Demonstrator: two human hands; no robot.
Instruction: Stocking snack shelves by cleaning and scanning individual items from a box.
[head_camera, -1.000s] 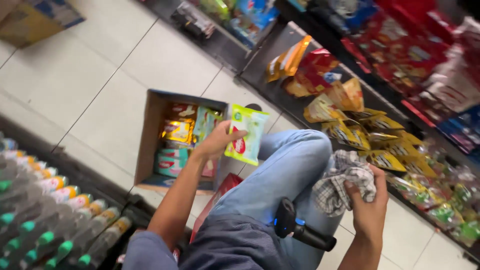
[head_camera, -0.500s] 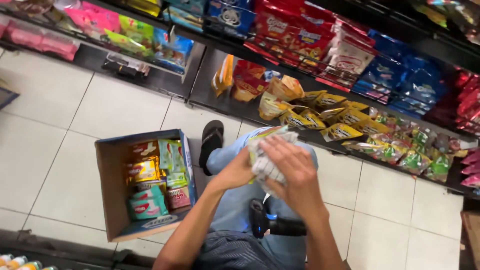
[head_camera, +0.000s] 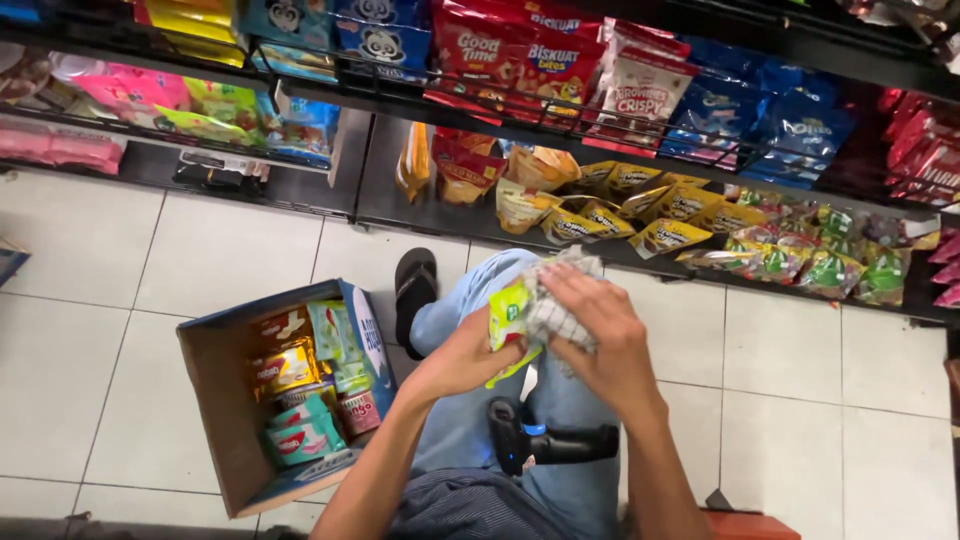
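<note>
A: Grip first. Left hand (head_camera: 462, 358) closed around the lower end of a green-and-yellow snack packet (head_camera: 507, 318), pinning it over the knee. Right hand (head_camera: 598, 338) clamped on a checked grey cloth (head_camera: 552, 312) pressed against the packet's face. Both hands full.

B: Where's the packet relative to everything?

A: Mid-frame, above the blue-jeaned knee (head_camera: 470, 300), between the cardboard box (head_camera: 225, 400) to its left and the bottom shelf (head_camera: 420, 215) ahead.

B: Big to small, go.

A: Shelving across the top, red and blue biscuit bags (head_camera: 500, 50) up high, yellow snack pouches (head_camera: 660, 215) slumped along the bottom shelf's front edge. White tiled floor (head_camera: 150, 260). Box open-topped, packed with small sweet packets (head_camera: 300, 400). Black sandal (head_camera: 413, 285) touching the shelf base. Black handheld scanner (head_camera: 545, 445) lying loose on the lap.

B: Risks?

A: My guess: the scanner slides off the thigh if the leg shifts, nothing holds it. Packet is slick foil, held only at one end, hard pressure from the cloth could twist it out. Yellow pouches overhang the shelf edge, an elbow swing could tip them.

B: Room?

A: Tight ahead, shelf close to the knee. Box blocks the left. Open tiles to the right and far left.
</note>
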